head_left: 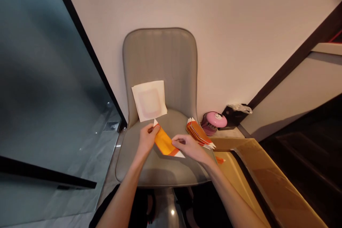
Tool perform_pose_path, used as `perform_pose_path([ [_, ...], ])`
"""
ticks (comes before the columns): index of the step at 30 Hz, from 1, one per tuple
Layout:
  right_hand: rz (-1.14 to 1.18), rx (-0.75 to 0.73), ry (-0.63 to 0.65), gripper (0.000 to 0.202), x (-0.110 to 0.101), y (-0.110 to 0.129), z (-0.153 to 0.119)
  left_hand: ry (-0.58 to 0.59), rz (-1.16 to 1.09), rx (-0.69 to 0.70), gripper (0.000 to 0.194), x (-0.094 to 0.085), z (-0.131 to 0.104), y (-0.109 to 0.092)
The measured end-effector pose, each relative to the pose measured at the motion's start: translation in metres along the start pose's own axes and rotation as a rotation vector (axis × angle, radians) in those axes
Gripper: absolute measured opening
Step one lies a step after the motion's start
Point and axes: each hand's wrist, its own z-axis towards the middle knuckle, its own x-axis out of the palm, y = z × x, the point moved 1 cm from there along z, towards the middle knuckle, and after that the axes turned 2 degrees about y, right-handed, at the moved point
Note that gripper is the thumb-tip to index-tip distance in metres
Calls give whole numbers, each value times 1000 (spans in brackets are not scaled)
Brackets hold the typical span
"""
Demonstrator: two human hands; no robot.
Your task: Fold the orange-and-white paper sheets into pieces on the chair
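Note:
A folded sheet of orange paper with white pointed corners (165, 142) is held above the seat of a grey chair (139, 171). My left hand (148, 137) pinches its upper left end between thumb and fingers. Along its right edge, the thumb and fingers of my right hand (188, 145) close on the paper. A stack of similar folded orange and white papers (199, 133) lies at the seat's right side, just beyond my right hand. Against the backrest leans a square white paper stack (148, 100) with a pale, rounded square showing through.
An open cardboard box (269, 171) stands right of the chair, with a folded orange piece (220, 160) inside. Behind it sit a pink round-topped object (216, 119) and a black box (235, 117). A dark-framed glass door (53, 78) is at left.

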Motion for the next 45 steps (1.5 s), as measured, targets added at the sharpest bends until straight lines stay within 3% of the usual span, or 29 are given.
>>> perform_pose_path([
  [2,-80,-22,-112,31,-21,-10,3,39,4,-64,36,4,0,2],
  [7,-180,91,-587,32,-97,-53,9,72,159,-156,28,3,2,14],
  [11,-266,193,-685,29,-124,-82,5,204,221,-155,21,11,0,25],
  [16,-422,298,-604,21,-123,-94,0,300,312,-138,20,17,-4,28],
  [22,-443,335,-478,15,-126,-100,-1,304,362,-140,23,14,-5,27],
  [26,-419,333,-513,14,-125,-106,0,309,383,-127,24,15,-4,28],
  [29,-416,326,-557,25,-121,-107,5,318,387,-113,25,16,-3,29],
  [37,-505,252,-566,49,-101,-89,17,341,385,-73,25,19,-3,34],
  [45,-621,272,-464,42,-80,-66,20,346,402,-88,22,21,-7,28],
])
